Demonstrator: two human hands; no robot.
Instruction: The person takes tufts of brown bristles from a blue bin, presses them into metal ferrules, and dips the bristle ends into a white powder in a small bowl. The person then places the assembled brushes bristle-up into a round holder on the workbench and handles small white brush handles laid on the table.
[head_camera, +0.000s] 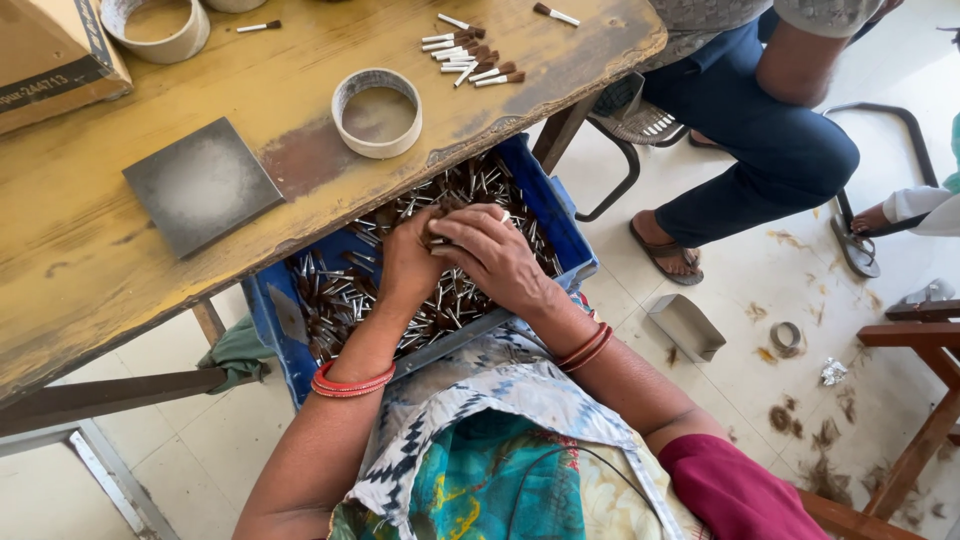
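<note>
A blue plastic crate (575, 240) rests on my lap, half under the table edge, filled with several small brushes with silver ferrules and brown bristles. Both hands are down in the crate, touching each other. My left hand (408, 262) and my right hand (495, 250) are closed together around a small bunch of the brushes (437, 236). Red bangles sit on both wrists.
A worn yellow wooden table (90, 250) holds a grey square tile (202, 185), two tape rings (377, 112), a cardboard box (50, 50) and a row of finished brushes (470, 55). Another person in blue trousers (760, 130) sits at right. A small metal tray (686, 326) lies on the floor.
</note>
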